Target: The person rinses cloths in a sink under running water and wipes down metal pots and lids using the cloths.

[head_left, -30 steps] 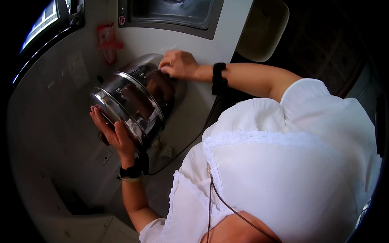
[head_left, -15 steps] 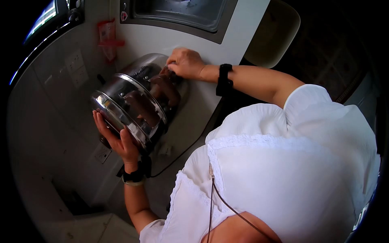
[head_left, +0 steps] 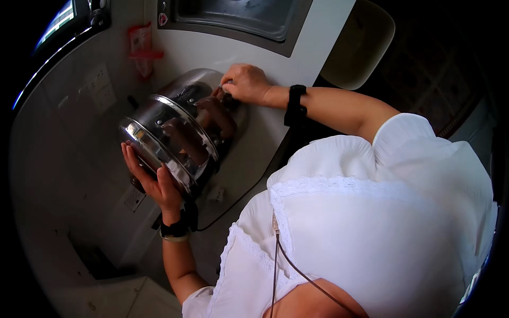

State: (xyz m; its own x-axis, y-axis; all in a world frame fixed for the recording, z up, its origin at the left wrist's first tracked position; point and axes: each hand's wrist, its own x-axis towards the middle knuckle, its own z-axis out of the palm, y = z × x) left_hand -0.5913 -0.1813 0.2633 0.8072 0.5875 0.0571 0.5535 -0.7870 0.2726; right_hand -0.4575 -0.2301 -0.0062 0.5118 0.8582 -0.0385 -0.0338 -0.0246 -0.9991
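Observation:
A shiny stacked metal pot (head_left: 150,113) with a clear domed lid (head_left: 200,78) leans over in view, its base toward the lower left. Two brown side handles (head_left: 186,142) face me. My right hand (head_left: 246,83) is closed at the top of the lid, fingertips pinched on a dark knob (head_left: 228,99) that they largely cover. Against the lower side of the pot rests my left hand (head_left: 159,185), thumb and fingers spread apart. Its palm side is partly hidden.
A metal sink (head_left: 233,26) is set into the white counter (head_left: 260,127) beyond the pot. Wall sockets (head_left: 101,87) and a red-and-white packet (head_left: 142,50) are on the wall at left. A dark cord (head_left: 238,204) runs near the counter edge; a pale bin (head_left: 360,47) stands at right.
My right hand has shifted slightly at the top of the lid and looks sharper. The left hand and the pot stay practically where they were.

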